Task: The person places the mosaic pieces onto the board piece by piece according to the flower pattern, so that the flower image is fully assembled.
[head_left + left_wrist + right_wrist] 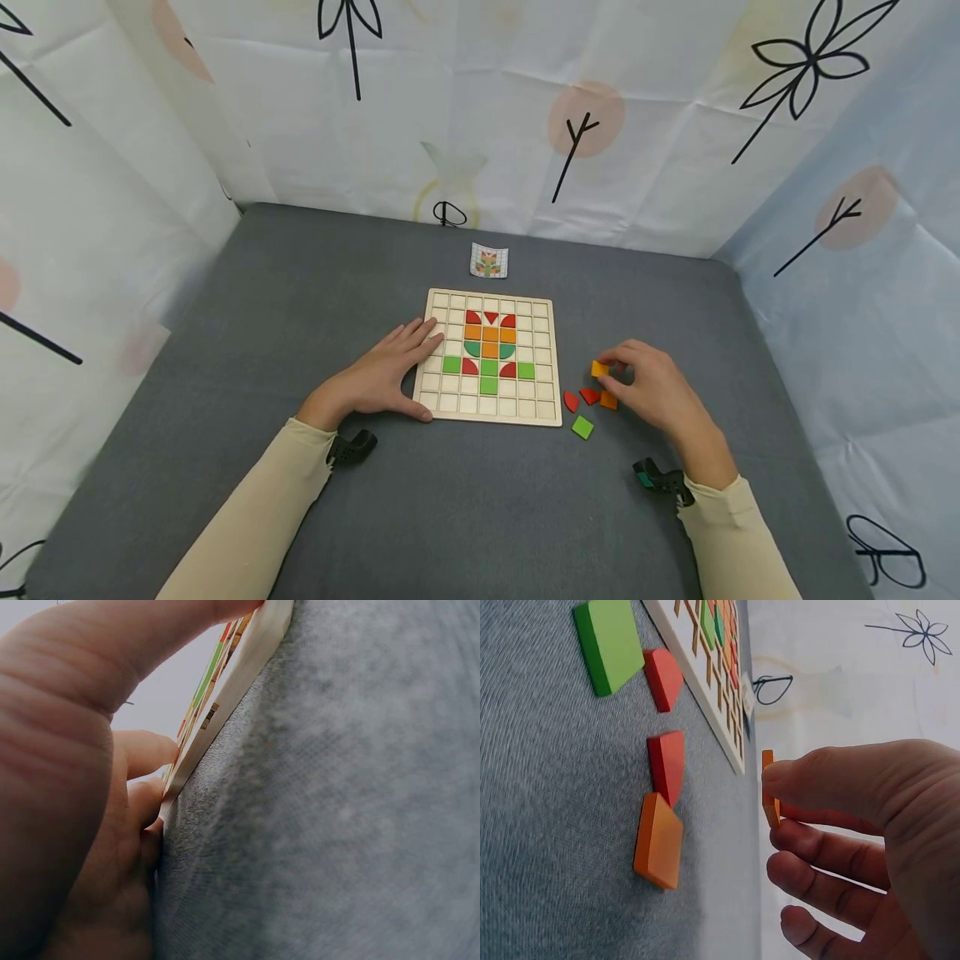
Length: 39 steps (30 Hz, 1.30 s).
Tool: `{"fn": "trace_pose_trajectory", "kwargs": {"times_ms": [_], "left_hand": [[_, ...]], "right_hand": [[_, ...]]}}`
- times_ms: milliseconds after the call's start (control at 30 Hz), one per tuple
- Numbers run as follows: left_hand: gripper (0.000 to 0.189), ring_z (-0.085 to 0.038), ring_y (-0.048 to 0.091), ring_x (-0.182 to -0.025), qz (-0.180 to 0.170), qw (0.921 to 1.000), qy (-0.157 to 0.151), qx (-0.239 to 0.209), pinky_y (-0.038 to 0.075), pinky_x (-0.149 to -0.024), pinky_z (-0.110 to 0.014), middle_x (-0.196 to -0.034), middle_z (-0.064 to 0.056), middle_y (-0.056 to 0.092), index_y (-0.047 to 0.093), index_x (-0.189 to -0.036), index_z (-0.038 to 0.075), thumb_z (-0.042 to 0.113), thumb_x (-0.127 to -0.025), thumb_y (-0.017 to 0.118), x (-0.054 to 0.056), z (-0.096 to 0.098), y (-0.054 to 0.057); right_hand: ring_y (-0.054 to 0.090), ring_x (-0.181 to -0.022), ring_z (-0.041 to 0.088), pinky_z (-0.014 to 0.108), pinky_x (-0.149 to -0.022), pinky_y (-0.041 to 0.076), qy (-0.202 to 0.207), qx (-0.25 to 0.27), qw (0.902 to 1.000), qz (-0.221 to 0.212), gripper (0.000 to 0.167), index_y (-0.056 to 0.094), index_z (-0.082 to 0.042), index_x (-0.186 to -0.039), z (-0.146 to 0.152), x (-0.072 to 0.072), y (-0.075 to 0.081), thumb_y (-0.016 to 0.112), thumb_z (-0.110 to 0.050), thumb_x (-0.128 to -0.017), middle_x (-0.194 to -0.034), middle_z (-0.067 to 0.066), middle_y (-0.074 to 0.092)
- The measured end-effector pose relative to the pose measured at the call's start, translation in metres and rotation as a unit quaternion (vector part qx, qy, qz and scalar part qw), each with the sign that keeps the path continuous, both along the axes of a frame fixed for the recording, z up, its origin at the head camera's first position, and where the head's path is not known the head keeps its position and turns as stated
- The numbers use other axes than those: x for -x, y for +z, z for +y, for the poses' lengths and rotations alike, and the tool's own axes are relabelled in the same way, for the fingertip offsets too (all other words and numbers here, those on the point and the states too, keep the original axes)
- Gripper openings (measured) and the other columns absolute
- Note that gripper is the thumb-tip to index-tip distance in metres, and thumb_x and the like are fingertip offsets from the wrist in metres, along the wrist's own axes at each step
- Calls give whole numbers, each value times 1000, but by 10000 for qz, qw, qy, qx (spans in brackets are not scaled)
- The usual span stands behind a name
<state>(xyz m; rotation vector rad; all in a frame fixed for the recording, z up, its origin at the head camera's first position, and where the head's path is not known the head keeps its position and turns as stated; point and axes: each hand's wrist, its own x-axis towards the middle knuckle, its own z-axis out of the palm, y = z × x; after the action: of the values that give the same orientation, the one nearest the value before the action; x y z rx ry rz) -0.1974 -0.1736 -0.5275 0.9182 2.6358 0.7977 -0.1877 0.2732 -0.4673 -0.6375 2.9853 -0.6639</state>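
A wooden grid board lies on the grey table, with red, orange and green tiles forming a pattern in its cells. My left hand rests against the board's left edge, fingers spread and the thumb at the near corner. To the right of the board, my right hand pinches an orange square tile between thumb and fingers, above the table. Below that hand lie another orange tile, two red curved-edge tiles and a light green square tile.
A small pattern card with a coloured picture lies behind the board. White printed cloth hangs around the back and sides of the table. Black bands with devices sit at both wrists.
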Motion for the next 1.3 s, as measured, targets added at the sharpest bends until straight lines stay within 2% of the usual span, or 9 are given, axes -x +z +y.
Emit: {"fn": "trace_pose_trajectory", "kwargs": {"times_ms": [500, 1067, 1300], "left_hand": [[128, -35, 1, -166, -12, 10000, -21, -21, 5, -133, -55, -181, -14, 7, 22, -174, 7, 59, -81, 92, 1, 0, -1], [128, -36, 1, -166, -42, 10000, -7, -17, 4, -133, -55, -181, -14, 6, 21, -174, 7, 59, -81, 92, 0, 0, 1], [128, -36, 1, -166, -70, 10000, 26, -8, 5, -133, -55, -181, -14, 6, 21, -174, 7, 58, -81, 92, -1, 1, 2]], "right_hand": [[63, -96, 29, 45, -77, 54, 63, 94, 9999, 115, 24, 80, -6, -117, -9, -2, 4, 86, -8, -94, -111, 5, 71], [64, -95, 31, 44, -78, 55, 411, 153, 9987, 264, 23, 81, -7, -113, -27, -3, 8, 88, -8, -91, -108, 2, 72], [64, -96, 27, 45, -80, 55, 513, 115, 9982, 288, 22, 81, -9, -114, -36, -3, 9, 88, -11, -93, -109, 1, 72]]}}
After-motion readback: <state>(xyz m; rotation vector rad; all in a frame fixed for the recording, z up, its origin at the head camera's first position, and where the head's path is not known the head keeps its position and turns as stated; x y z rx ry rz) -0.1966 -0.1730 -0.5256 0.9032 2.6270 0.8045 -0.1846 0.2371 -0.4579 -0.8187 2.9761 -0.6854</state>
